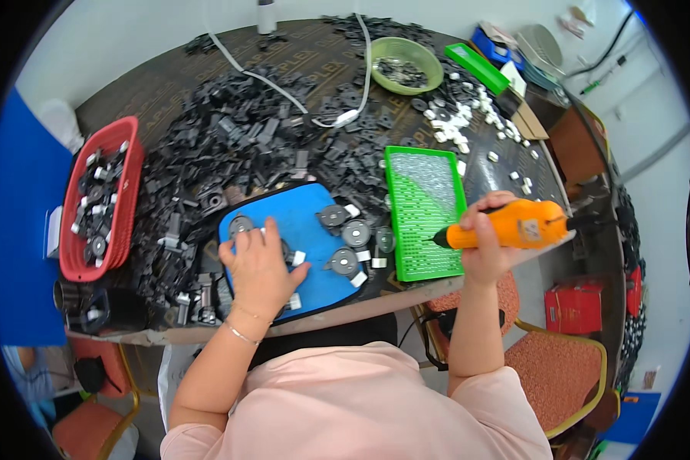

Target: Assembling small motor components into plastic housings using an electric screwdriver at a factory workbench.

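Orange electric screwdriver (514, 226) | head view: right hand (484, 244) fingers wrapped tight round it, tip over green screw tray (425, 211) right of blue mat (299, 249) | left hand (259, 264) flat, fingers spread, pressing black round part (285, 251) on mat | risk: bit may slip, part shifts, loose parts scatter.

Upper left of the frame: red basket (134, 165) of black and white parts
Top centre: green bowl (429, 65)
Lower right: my orange-cushioned chair (556, 368), red box (573, 308)
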`<state>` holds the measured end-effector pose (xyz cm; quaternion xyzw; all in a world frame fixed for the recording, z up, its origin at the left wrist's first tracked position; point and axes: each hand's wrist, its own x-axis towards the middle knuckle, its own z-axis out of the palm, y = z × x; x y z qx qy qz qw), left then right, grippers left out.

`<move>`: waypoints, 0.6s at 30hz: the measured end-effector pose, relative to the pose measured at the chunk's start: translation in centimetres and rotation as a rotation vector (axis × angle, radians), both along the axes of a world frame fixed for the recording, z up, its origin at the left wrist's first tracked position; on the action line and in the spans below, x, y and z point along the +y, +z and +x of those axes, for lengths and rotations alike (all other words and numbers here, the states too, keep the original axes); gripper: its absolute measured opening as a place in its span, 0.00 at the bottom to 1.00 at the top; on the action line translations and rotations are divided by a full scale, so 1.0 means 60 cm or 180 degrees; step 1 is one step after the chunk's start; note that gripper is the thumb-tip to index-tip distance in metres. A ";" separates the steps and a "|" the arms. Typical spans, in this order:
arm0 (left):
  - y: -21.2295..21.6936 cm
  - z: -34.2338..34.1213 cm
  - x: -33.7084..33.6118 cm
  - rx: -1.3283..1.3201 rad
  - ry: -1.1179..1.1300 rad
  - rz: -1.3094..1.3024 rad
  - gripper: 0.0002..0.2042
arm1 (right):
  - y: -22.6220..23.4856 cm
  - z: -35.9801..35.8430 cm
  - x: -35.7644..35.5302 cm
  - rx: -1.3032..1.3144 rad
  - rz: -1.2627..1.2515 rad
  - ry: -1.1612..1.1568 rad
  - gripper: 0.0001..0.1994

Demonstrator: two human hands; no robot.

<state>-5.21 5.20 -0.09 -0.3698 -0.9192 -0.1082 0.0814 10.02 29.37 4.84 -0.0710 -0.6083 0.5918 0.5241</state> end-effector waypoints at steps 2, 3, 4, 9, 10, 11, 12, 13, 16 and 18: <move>0.000 0.000 0.004 -0.0101 0.0024 0.0037 0.43 | -0.016 0.004 0.011 -0.0109 0.0133 -0.0156 0.13; 0.004 0.002 0.006 -0.0106 -0.0034 0.0046 0.43 | -0.022 0.006 0.015 -0.0220 0.0235 -0.0230 0.13; 0.012 0.004 0.007 -0.0207 -0.0040 0.0039 0.42 | -0.026 0.007 0.019 -0.0226 0.0239 -0.0281 0.13; 0.033 0.027 0.000 -0.0625 -0.0814 0.0171 0.45 | -0.036 0.001 0.028 -0.0189 0.0315 -0.0372 0.13; 0.036 0.033 0.001 -0.0626 -0.0822 0.0159 0.45 | -0.038 0.001 0.029 -0.0178 0.0201 -0.0334 0.13; 0.039 0.039 0.002 -0.0790 -0.0996 0.0086 0.46 | -0.039 0.002 0.031 -0.0178 0.0190 -0.0343 0.13; 0.041 0.044 0.004 -0.0951 -0.1161 0.0013 0.47 | -0.042 0.002 0.032 -0.0179 0.0199 -0.0322 0.13; 0.043 0.047 0.005 -0.1086 -0.1208 -0.0073 0.48 | -0.045 0.001 0.033 -0.0180 0.0209 -0.0300 0.13; 0.032 0.051 0.006 -0.1197 -0.1442 0.0029 0.47 | -0.050 0.001 0.038 -0.0156 0.0282 -0.0343 0.13; 0.032 0.054 0.007 -0.1236 -0.1449 0.0015 0.47 | -0.048 0.003 0.037 -0.0175 0.0345 -0.0332 0.13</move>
